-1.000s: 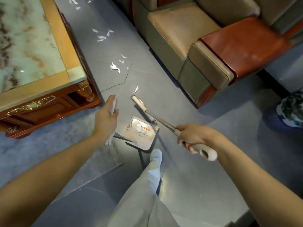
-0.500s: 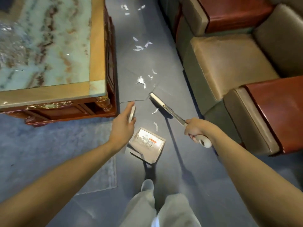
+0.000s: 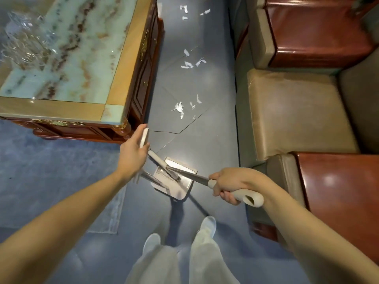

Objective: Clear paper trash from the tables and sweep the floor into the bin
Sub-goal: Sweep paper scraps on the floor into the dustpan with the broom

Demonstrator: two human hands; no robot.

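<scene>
Both fists closed: my left hand (image 3: 133,153) around the dustpan handle (image 3: 144,136), my right hand (image 3: 231,182) around the broom (image 3: 190,174).

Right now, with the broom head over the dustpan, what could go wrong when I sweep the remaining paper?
1. The paper scraps lie beyond the dustpan, between table and sofa; a fast stroke of the broom may scatter such light pieces instead of gathering them.
2. The left hand, gripping the dustpan's handle, is close to the table's carved corner and could knock it on a step forward.
</scene>
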